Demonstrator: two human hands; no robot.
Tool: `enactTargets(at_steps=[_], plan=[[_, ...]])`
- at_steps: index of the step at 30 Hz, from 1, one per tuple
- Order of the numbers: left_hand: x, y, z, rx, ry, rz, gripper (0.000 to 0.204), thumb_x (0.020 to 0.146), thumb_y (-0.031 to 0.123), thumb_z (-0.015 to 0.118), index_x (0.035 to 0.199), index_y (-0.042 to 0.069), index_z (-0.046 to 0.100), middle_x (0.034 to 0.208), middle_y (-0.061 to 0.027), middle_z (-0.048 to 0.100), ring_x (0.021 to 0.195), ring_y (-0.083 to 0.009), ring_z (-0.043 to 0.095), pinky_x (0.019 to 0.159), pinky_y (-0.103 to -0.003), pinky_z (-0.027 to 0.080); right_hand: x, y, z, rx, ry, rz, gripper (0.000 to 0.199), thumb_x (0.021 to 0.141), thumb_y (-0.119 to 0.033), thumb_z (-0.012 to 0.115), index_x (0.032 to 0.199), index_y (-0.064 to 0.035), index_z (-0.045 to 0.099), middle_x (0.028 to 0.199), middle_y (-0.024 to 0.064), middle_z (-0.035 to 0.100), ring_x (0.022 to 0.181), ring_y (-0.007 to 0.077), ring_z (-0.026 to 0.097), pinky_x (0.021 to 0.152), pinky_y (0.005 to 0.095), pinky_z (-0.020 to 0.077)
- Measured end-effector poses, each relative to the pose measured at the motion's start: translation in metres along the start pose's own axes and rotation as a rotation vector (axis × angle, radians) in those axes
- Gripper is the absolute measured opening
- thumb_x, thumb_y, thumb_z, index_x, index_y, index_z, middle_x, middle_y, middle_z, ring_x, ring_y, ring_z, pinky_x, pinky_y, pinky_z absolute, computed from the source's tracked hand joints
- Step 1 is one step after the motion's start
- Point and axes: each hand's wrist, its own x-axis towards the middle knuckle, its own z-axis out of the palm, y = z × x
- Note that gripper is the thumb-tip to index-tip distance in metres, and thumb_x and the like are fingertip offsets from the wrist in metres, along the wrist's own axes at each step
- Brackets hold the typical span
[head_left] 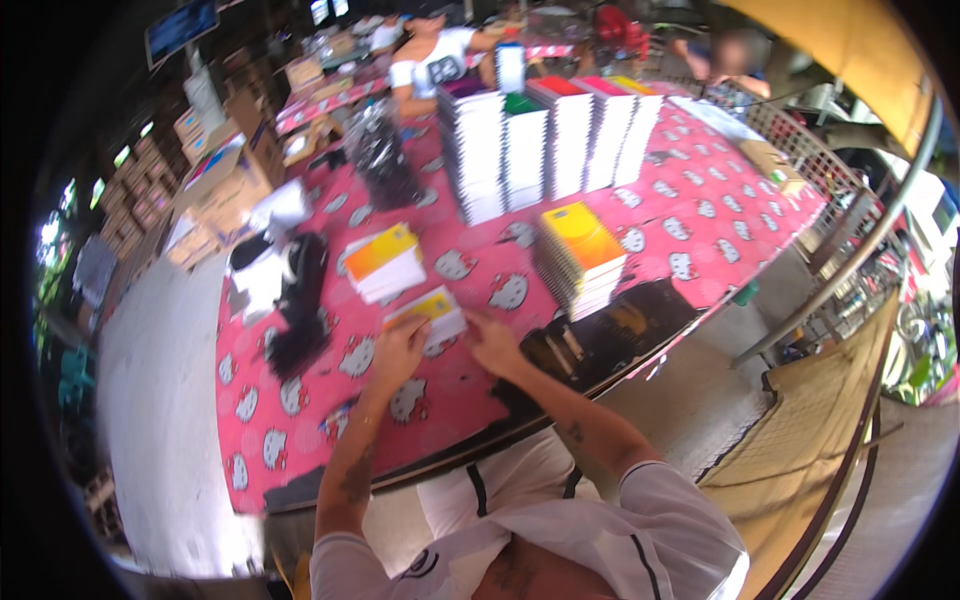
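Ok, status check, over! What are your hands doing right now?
Left hand gripping small stack of yellow-covered notebooks on pink patterned tablecloth. Right hand flat on cloth beside the stack, fingers open. Nothing in the way.

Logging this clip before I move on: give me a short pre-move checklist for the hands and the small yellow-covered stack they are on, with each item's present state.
1. Left hand on the small yellow-covered stack: ok, fingers rest on its near edge.
2. Right hand at the stack: ok, fingertips meet its right corner.
3. Firm grip on the stack: cannot tell, the picture is blurred.
4. Stack lying flat on the pink patterned tablecloth: ok.
5. Clear of the neighbouring yellow-orange stack: ok, a gap of cloth shows between them.
6. Taller yellow stack to the right standing apart from the hands: ok.
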Motion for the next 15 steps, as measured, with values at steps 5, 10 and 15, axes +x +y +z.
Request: enactTargets(at_steps=[5, 10, 15], plan=[[0.009, 0.008, 0.008, -0.044, -0.052, -0.024, 0.019, 0.092, 0.017, 0.065, 0.103, 0.004, 0.073, 0.103, -0.0144, 0.072, 0.09, -0.0337, 0.071, 0.076, -0.039, 0.056, 0.003, 0.005, -0.01, -0.037, 0.05, 0.015, 0.043, 0.086, -0.02, 0.066, 0.125, -0.0046, 0.062, 0.113, 0.021, 0.065, 0.105, 0.0403, 0.063, 0.091, 0.0466, 0.0513], [0.003, 0.004, 0.009, 0.024, 0.0, 0.034, 0.02, 0.095, 0.017, 0.063, 0.108, 0.004, 0.07, 0.103, -0.0167, 0.072, 0.084, -0.036, 0.071, 0.073, -0.043, 0.056, 0.001, -0.004, -0.007, -0.074, 0.022, 0.062, 0.043, 0.084, -0.02, 0.068, 0.124, -0.005, 0.061, 0.115, 0.017, 0.065, 0.105, 0.0388, 0.064, 0.088, 0.0491, 0.0524], [0.011, -0.021, -0.003, 0.283, -0.067, -0.097, 0.018, 0.1, 0.017, 0.055, 0.107, 0.002, 0.064, 0.089, -0.0222, 0.07, 0.075, -0.0398, 0.069, 0.065, -0.05, 0.054, 0.002, -0.012, -0.005, -0.2, -0.042, 0.008, 0.05, 0.084, -0.024, 0.07, 0.128, -0.0037, 0.058, 0.122, 0.0165, 0.064, 0.113, 0.0392, 0.062, 0.095, 0.0499, 0.0497]])
